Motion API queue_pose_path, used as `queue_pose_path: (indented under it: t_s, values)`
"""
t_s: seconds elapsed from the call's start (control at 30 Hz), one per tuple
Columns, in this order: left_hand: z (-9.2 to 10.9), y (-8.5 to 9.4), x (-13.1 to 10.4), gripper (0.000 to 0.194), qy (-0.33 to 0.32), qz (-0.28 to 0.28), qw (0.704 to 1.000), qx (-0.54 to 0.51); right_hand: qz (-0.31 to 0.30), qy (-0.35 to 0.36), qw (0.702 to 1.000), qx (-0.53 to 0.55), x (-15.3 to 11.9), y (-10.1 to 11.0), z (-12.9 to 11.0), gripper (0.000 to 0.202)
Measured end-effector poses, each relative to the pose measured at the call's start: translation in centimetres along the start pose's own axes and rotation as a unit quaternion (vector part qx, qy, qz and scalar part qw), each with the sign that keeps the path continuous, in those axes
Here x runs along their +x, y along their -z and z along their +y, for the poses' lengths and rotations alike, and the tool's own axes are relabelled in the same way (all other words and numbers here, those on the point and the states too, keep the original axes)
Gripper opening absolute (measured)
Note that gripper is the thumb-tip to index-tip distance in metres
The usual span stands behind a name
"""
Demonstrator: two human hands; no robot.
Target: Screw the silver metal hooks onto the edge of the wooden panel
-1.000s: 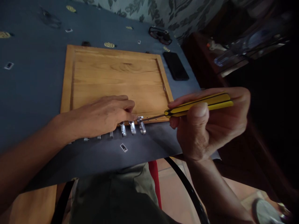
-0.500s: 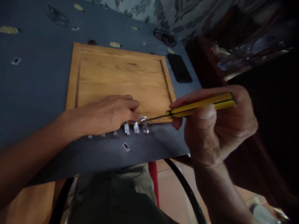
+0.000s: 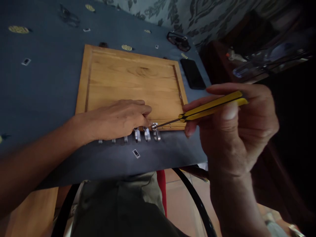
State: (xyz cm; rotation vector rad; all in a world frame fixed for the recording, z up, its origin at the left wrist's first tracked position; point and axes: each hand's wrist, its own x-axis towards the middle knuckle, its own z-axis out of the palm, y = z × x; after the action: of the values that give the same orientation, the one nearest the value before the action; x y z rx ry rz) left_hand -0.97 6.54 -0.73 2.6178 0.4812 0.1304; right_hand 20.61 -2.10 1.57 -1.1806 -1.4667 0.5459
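Note:
A wooden board [image 3: 133, 79] with a raised frame lies on the table. Several silver metal hooks stick out in a row along its near edge. My left hand [image 3: 120, 120] rests on the board, fingers bent together, with its fingertips against the plate of the rightmost hook [image 3: 156, 134]. My right hand [image 3: 234, 131] is closed around a yellow-and-black screwdriver [image 3: 209, 108]. The screwdriver's thin shaft points left, and its tip meets that hook's plate. Small dark holes show in the board's edge to the right of the hook. My left hand partly covers the other hooks.
A dark blue cloth with printed patterns covers the table [image 3: 49, 82]. Beyond the board's right side lie a black phone [image 3: 193, 74] and sunglasses [image 3: 178, 41]. Another pair of glasses [image 3: 68, 17] lies at the far left. A dark shelf with blurred items stands at right.
The whole view has shifted slightly, so the board sits further right. My right hand has turned its grip on the screwdriver's handle, while the tip stays at the same hook.

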Motion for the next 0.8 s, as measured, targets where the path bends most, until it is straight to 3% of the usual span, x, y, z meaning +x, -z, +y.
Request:
queue_pose_path:
  t_s: [0.17,0.3,0.63,0.8]
  values:
    - [-0.40,-0.31,-0.16,0.032,-0.003,0.008,1.000,-0.014,0.043,0.046,0.998,0.011,0.15,-0.25,0.23,0.024]
    - [-0.63,-0.48,-0.29,0.031,0.006,0.026,0.999,-0.034,0.035,0.033,0.998,0.051,0.10,-0.28,0.32,0.026]
    - [-0.21,-0.05,-0.17,0.026,0.015,-0.002,0.998,-0.054,0.027,0.045,0.991,0.126,0.28,-0.37,0.62,0.012]
    - [-0.24,-0.12,-0.15,0.027,0.016,-0.003,0.998,-0.053,-0.006,0.034,0.987,0.158,0.70,-0.77,0.30,0.013]
